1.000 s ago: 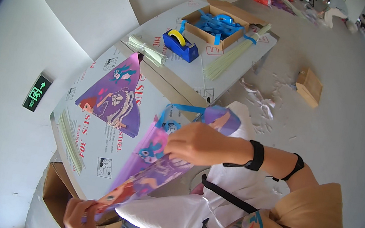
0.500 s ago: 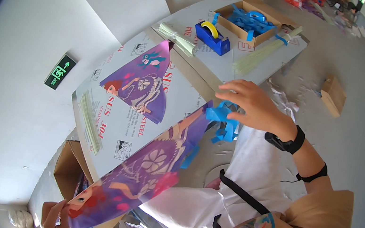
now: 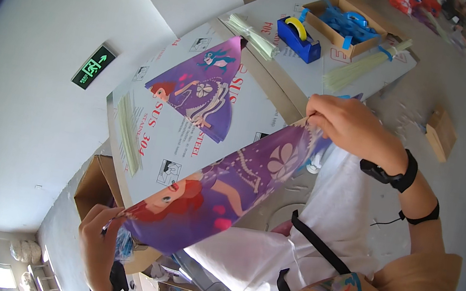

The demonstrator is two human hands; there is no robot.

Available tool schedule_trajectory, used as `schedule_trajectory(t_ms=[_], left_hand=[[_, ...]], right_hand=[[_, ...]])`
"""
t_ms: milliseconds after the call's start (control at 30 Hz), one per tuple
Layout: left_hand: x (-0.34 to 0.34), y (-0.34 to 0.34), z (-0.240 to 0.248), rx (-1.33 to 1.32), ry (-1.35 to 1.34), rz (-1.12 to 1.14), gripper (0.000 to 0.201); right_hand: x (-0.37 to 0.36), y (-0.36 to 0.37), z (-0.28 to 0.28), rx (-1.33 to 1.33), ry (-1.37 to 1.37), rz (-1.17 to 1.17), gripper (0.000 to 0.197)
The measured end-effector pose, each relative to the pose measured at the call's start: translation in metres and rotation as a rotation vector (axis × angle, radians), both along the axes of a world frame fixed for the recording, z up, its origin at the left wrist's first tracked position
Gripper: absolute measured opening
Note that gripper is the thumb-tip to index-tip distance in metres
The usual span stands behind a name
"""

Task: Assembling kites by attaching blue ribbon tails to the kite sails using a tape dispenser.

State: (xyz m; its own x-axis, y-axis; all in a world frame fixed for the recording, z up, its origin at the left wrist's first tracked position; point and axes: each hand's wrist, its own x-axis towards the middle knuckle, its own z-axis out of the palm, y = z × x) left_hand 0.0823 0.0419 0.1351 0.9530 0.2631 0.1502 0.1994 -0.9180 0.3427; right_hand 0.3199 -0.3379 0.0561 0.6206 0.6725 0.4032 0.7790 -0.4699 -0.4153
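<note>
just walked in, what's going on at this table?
A person holds a purple printed sheet slantwise between both hands: the left hand grips its lower end, the right hand is near its upper end. A similar fan-shaped sheet lies on the table. Past that sit a blue tape dispenser and a cardboard box of blue strips.
</note>
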Motion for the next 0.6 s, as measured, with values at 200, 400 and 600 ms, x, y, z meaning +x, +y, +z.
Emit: schedule_trajectory(t_ms=[200, 400, 600], left_hand=[[0.052, 0.023, -0.008, -0.339, 0.21, -0.072, 0.02], [0.147, 0.091, 0.002, -0.061, 0.074, -0.159, 0.013], [0.198, 0.12, 0.135, 0.58, -0.473, 0.232, 0.015]], right_hand=[[0.059, 0.004, 0.001, 0.027, 0.109, -0.015, 0.006], [0.158, 0.017, 0.038, -0.07, 0.676, -0.005, 0.014], [0.21, 0.092, 0.201, 0.324, -0.043, -0.222, 0.014]])
